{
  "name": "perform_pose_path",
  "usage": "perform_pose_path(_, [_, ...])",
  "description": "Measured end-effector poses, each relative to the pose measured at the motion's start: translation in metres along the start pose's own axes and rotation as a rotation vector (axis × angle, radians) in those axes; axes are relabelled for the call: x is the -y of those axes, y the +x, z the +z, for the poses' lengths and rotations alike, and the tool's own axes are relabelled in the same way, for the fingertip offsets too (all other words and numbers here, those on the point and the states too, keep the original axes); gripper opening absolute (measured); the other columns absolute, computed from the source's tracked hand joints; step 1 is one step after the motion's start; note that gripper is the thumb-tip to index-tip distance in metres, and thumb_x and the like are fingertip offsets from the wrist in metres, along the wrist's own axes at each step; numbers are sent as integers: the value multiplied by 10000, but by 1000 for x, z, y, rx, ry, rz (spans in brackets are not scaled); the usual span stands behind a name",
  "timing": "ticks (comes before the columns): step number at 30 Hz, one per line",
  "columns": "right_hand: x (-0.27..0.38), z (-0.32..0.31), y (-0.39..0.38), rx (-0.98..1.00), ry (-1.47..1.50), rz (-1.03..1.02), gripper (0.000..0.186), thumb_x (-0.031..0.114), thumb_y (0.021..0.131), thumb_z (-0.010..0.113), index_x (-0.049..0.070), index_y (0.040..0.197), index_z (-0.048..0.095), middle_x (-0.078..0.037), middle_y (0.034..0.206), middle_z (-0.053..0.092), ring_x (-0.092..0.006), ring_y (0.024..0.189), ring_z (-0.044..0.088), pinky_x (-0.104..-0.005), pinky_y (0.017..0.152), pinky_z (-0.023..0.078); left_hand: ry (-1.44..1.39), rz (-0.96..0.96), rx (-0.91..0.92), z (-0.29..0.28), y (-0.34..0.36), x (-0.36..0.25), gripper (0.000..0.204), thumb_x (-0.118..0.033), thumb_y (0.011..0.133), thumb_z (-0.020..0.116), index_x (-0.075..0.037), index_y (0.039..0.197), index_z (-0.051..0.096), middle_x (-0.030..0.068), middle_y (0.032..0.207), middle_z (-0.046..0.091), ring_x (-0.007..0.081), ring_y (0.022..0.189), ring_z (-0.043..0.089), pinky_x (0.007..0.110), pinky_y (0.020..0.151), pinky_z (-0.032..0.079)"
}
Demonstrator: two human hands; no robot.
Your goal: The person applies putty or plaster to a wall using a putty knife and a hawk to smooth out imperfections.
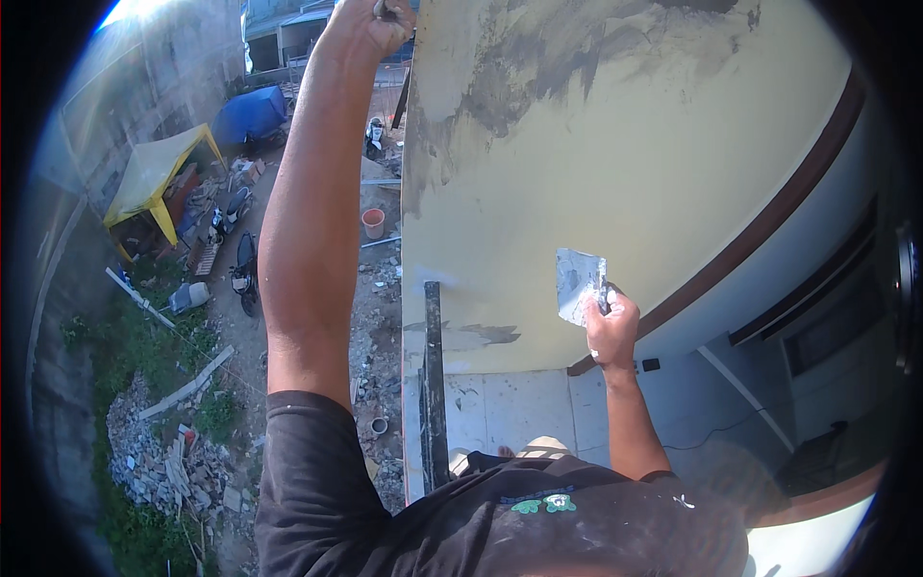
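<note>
My right hand (612, 332) is closed around a flat, squarish putty scraper (578, 282). White putty is smeared over its blade, and white specks mark my fingers. The scraper is in front of a pale yellow wall (510, 240), whose upper part has grey, uneven patches. High at the wall's left edge, my left hand (378, 29) is raised on a stretched arm. Its fingers are curled in around something small that I cannot make out, partly cut off by the top of the view.
A dark upright post (434, 385) stands by the ledge's tiled floor (524, 404). Left of the wall's edge is a drop to a yard with rubble (159, 457), motorcycles (244, 264), an orange bucket (373, 223) and a yellow canopy (159, 178). Brown trim (760, 231) borders the wall at right.
</note>
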State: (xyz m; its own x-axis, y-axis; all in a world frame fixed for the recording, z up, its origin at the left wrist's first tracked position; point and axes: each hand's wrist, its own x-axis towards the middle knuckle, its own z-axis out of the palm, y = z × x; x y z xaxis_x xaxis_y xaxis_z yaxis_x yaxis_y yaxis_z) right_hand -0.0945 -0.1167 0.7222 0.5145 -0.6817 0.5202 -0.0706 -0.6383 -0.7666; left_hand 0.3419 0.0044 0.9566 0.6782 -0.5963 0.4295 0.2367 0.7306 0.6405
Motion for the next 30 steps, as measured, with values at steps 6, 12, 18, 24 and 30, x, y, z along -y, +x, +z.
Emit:
perform_pose_path(6, [4, -10, -1, -36, 61, 1, 120, 66, 830, 595, -37, 768, 590, -39, 633, 570, -105, 589, 482, -293, 561, 426, 670, 771, -283, -10, -67, -19, 186, -70, 899, 611, 63, 1011, 545, 102, 797, 628, 179, 631, 650, 264, 538, 570])
perform_pose_path(12, [34, -7, 14, -61, 439, 43, 131, -1, 880, 555, -69, 943, 647, -55, 862, 663, -96, 758, 600, -242, 714, 492, 333, 872, -364, -32, -222, 65, 368, -90, 924, 643, 39, 1208, 448, 129, 1117, 587, 183, 938, 630, 309, 715, 539])
perform_pose_path(18, [120, 45, 44, 326, 996, 250, 220, 11, 878, 597, -73, 1081, 598, -106, 955, 674, -142, 803, 669, -280, 724, 558, 536, 1096, -392, -19, -279, 118, 251, -97, 957, 584, 64, 1124, 490, 129, 998, 609, 150, 829, 597, 293, 679, 501])
perform_pose_path(24, [150, 82, 41, 561, 1133, 572, 331, 12, 894, 520, -76, 1211, 496, -159, 1096, 632, -236, 931, 688, -351, 842, 595, 920, 1184, -142, -27, -301, 135, 208, -109, 938, 567, 45, 804, 525, 261, 924, 687, 387, 873, 701, 419, 758, 567])
perform_pose_path(30, [170, 43, 74, 493, 1018, 281, 319, 8, 883, 490, -71, 1190, 535, -139, 1032, 657, -222, 901, 690, -363, 849, 585, 961, 830, -131, -72, -342, 191, 150, 10, 925, 508, 47, 1067, 481, 217, 892, 678, 287, 796, 691, 362, 700, 551])
